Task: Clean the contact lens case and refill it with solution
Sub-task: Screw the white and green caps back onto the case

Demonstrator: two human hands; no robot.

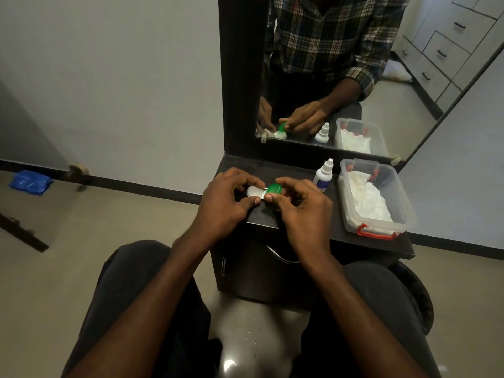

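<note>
Your left hand [223, 199] pinches the lens case [256, 192]; your right hand [297, 203] pinches its green cap [274, 189]. Twist hard and the grip may slip, flinging the case off the bench [305, 227].

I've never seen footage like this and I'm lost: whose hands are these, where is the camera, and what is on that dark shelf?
There is no machine here. A camera worn on a person's head looks down at their own two hands, so this is the one view. The left hand and right hand both pinch a small contact lens case: a white part on the left, a green cap on the right. On the dark shelf stand a white dropper bottle and a clear plastic box with white cloth or tissue inside. The mirror behind repeats the scene.
</note>
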